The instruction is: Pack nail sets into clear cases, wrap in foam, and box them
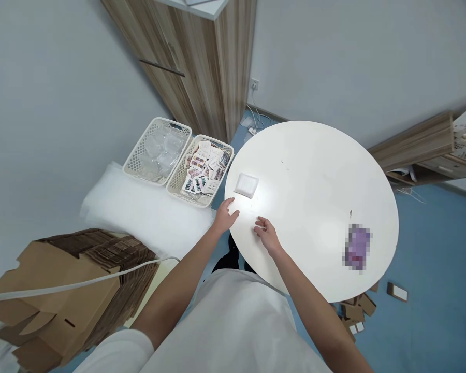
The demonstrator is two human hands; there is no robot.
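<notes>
My left hand [226, 214] is over the near left edge of a round white table [314, 171], its thumb and fingers apart and nothing between them. Just beyond its fingertips lies a small flat white packet [246, 185], which looks wrapped in translucent material. To the right, my right hand [266, 233] hovers over the tabletop, fingers loosely curved and apart, holding nothing. Neither hand touches the packet.
Left of the table are a basket of printed cards [204, 171], a basket of clear bags [159, 150], white foam sheets [147, 212] and flattened cardboard boxes [81, 285]. A blurred purple item [357, 247] lies at the table's right. Small boxes [353, 312] sit on the floor.
</notes>
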